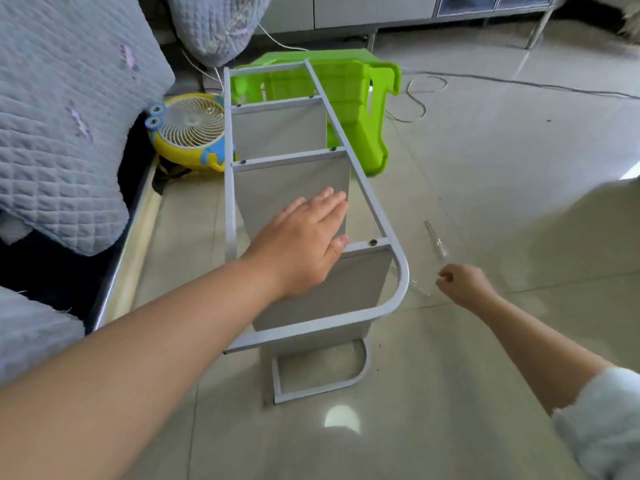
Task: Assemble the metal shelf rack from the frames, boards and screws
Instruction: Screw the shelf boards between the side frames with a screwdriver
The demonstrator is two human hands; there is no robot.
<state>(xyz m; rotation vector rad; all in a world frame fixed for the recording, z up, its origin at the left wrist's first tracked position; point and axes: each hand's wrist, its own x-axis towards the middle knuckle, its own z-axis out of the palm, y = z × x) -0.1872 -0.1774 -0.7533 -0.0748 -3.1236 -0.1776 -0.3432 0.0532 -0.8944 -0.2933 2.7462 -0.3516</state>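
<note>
From the head camera, a person is looking down at a grey metal shelf rack lying on its side on a pale tiled floor, in the middle of the view. Its upper side frame, a tube with a rounded corner, is facing up, and three grey boards are standing on edge between it and the lower frame resting on the floor. Dark screws are showing where the crossbars meet the upper frame. The left hand is reaching in with straight, relaxed fingers, lying flat against the middle board and gripping nothing, the thumb near the nearest crossbar. The right hand is hovering just right of the rounded corner with its fingers curled inward; whether it is pinching something small is too blurred to tell. A clear-handled screwdriver is lying on the floor just beyond that hand. Behind the rack, a bright green plastic stool is lying tipped over, and a yellow and blue cartoon desk fan is sitting beside a grey quilted cover at the left.
</note>
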